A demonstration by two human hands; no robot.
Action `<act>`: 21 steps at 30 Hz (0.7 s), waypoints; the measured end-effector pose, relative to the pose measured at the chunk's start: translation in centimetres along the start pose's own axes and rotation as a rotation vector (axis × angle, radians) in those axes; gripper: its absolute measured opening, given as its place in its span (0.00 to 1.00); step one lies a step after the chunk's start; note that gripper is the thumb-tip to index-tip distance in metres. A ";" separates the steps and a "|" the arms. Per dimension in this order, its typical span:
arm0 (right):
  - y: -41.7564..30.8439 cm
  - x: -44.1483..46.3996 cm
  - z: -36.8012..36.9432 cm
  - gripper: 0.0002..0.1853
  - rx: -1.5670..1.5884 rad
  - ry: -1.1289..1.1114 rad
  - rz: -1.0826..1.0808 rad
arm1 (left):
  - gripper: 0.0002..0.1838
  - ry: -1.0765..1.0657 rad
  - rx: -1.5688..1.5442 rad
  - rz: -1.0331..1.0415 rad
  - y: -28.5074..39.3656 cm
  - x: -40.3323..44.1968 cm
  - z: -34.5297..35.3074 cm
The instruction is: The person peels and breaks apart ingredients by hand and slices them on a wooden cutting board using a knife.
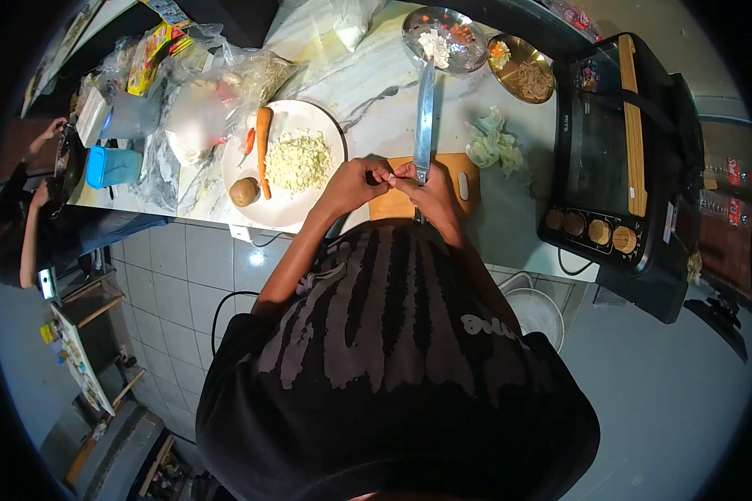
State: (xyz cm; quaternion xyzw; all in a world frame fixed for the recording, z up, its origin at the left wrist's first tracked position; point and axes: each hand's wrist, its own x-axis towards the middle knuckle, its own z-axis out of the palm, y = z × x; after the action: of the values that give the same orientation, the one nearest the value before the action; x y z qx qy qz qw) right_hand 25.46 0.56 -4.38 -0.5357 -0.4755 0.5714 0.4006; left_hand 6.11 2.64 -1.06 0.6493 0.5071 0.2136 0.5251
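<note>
My left hand (360, 184) is closed in a pinch at the left part of the wooden cutting board (470, 171). Its fingertips meet those of my right hand (430, 198), and whatever small thing lies between them is too small to make out. A large kitchen knife (424, 117) is in my right hand, its blade pointing away from me and its handle partly hidden by the fingers. Left of my hands, a white plate (332, 138) bears chopped pale vegetable (299, 163), a carrot (264, 142), red chilies (248, 144) and a potato (244, 192).
Cabbage leaves (495, 142) lie right of the board. Behind are two metal plates (409, 42) (522, 50) with cut ingredients. A black toaster oven (597, 159) stands right. Plastic bags (263, 79) and a blue container (114, 167) sit left; another person (29, 200) holds a pan (68, 159).
</note>
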 end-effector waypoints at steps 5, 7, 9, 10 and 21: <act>1.0 0.0 -0.3 0.09 -0.007 0.022 -0.033 | 0.10 0.006 0.059 0.008 0.8 -0.1 0.4; 1.0 -0.1 -0.4 0.08 0.007 0.014 -0.060 | 0.10 0.004 0.047 0.009 0.3 0.0 0.6; 0.8 -0.4 -0.4 0.09 0.033 -0.022 -0.048 | 0.10 -0.003 0.038 0.012 -0.2 0.0 0.8; 0.5 -0.5 -0.3 0.09 0.032 -0.018 -0.048 | 0.10 0.013 0.046 0.034 -0.5 0.1 0.9; -0.6 -2.1 0.0 0.09 -0.023 0.052 0.065 | 0.10 -0.028 0.074 0.018 0.0 -0.5 0.6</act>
State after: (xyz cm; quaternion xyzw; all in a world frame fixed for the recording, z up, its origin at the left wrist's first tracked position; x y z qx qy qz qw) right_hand 25.68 -1.34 -3.34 -0.5702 -0.4539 0.5642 0.3879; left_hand 6.41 1.94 -1.19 0.6756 0.5014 0.1902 0.5060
